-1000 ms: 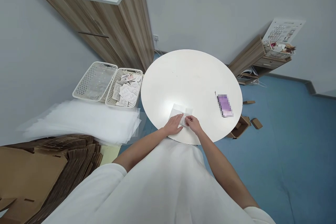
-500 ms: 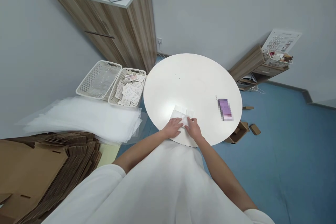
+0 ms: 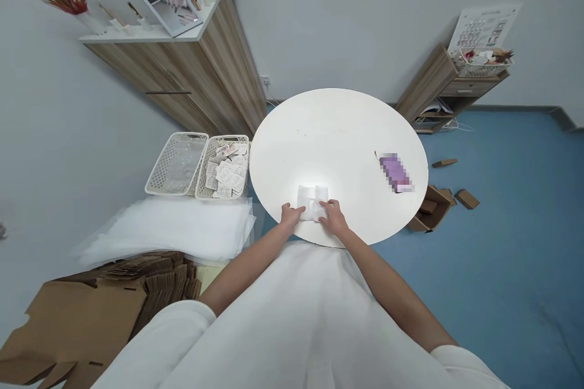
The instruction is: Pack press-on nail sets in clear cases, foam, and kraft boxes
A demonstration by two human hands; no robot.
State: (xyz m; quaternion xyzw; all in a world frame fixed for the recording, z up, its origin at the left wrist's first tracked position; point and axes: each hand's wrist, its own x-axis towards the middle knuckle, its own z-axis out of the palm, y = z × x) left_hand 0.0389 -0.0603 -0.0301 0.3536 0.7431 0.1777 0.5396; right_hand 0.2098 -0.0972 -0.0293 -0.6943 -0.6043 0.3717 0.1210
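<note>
Fingers (image 3: 324, 204) of left hand (image 3: 291, 216) and right hand (image 3: 334, 218), parted, touch white sheet (image 3: 312, 196).

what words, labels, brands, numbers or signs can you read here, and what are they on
None can be read.
Cards in the right-hand basket: printed lines, too small to read.
White board on the low cabinet: print too small.
Purple item on the table: pixelated.
White packet by the hands: no text visible.
</note>
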